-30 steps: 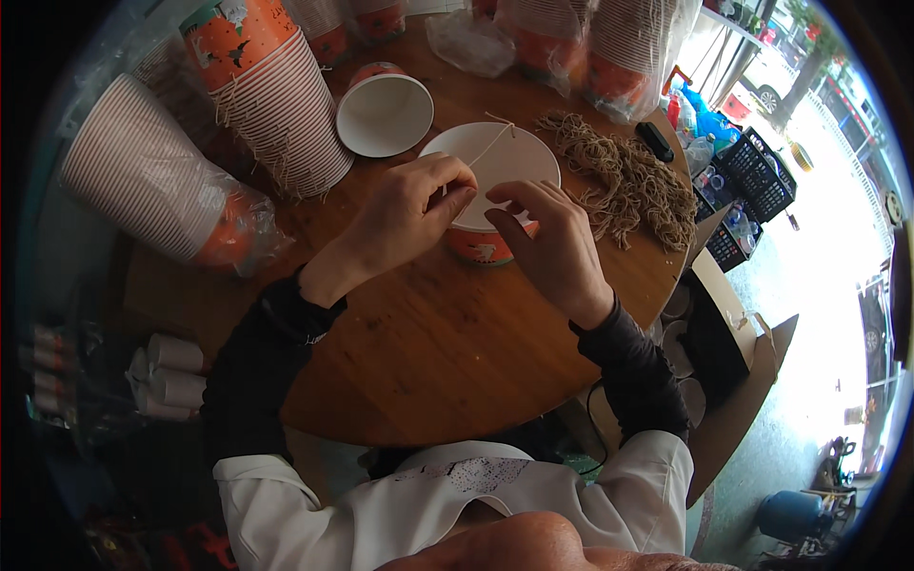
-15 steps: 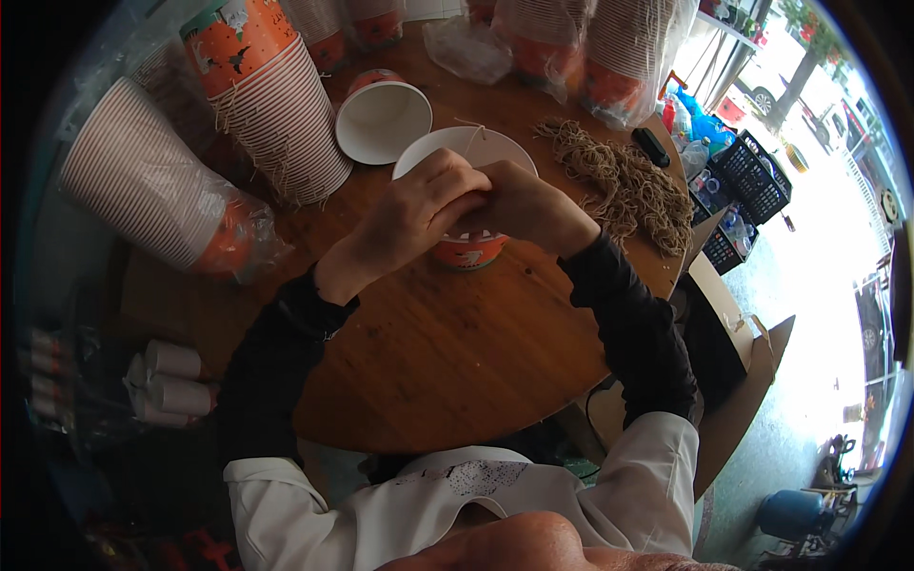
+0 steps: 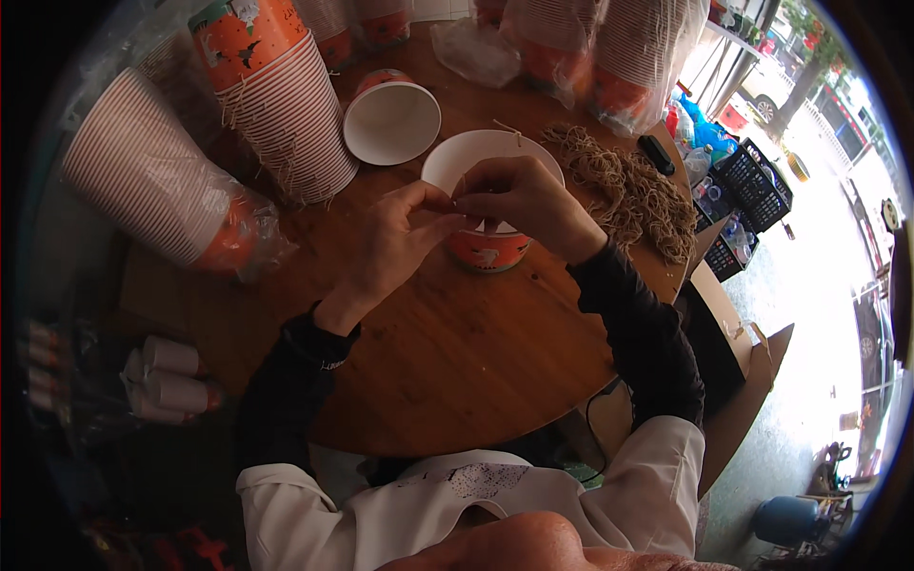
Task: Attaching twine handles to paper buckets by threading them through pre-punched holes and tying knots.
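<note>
In the head view, your left grip (image 3: 381, 243) and right grip (image 3: 524, 205) meet fingertip to fingertip, or very nearly so, above the near side of a white-lined paper tub (image 3: 487, 253). Both have the fingers bent inward toward the thumb, but you cannot tell from here whether either one nips something thin, such as a strand, or is simply curled; the contact is too small and partly hidden. Bringing the tips together like that suits fine work, and your bent elbows seem to steady them.

The tub stands upright on the wooden surface (image 3: 419, 371), straight in front of you, its orange outer wall showing below your fingers. A short pale strand (image 3: 520, 140) lies at its far rim. Just to the right lies a loose heap of tan twine (image 3: 624, 190), probably kept there for easy reach, with a small black object (image 3: 655, 154) beside its far end.

Beyond the tub to the left, a second tub (image 3: 392, 124) lies tipped, its mouth toward you. Left of that leans a tall nested stack (image 3: 286, 124) with tan strands along its side, and farther left a plastic-wrapped stack (image 3: 148, 176); nesting presumably saves room.
</note>
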The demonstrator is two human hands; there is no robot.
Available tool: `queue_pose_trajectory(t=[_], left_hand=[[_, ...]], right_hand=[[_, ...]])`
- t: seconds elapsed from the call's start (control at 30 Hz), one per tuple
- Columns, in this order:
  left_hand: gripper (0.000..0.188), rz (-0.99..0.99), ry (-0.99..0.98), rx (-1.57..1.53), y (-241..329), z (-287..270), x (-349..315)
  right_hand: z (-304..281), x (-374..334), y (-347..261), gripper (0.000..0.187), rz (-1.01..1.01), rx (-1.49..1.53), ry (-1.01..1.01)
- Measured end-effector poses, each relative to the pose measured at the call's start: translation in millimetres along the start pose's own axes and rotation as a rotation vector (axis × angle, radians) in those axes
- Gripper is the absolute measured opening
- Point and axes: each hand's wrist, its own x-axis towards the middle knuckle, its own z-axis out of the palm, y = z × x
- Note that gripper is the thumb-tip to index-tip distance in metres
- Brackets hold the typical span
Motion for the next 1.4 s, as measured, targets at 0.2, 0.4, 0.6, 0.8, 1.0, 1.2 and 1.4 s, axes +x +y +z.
queue_pose_trajectory(t=[0.2, 0.4, 0.6, 0.8, 1.0, 1.2, 1.4], left_hand=[[0.022, -0.129, -0.038, -0.313, -15, 1, 4], [0.029, -0.136, -0.087, -0.213, -14, 3, 5], [0.024, -0.205, -0.172, -0.109, -5, 2, 12], [0.019, -0.233, -0.197, -0.231, -17, 3, 11], [0.016, -0.243, -0.112, -0.376, -12, 6, 4], [0.017, -0.231, -0.096, -0.384, -13, 5, 3], [0.016, -0.233, -0.078, -0.382, -4, 6, 0]], right_hand=[[2, 2, 1, 0.013, -0.057, -0.024, 0.023], [0, 0, 6, 0.014, -0.18, -0.029, 0.034], [1, -5, 1, 0.009, -0.175, 0.011, 0.079], [0, -18, -12, 0.005, -0.097, 0.145, 0.155], [-9, -26, 1, 0.008, -0.024, 0.234, 0.275], [-7, -31, -12, 0.017, -0.251, -0.445, 0.553], [9, -35, -17, 0.015, -0.391, -0.555, 0.398]])
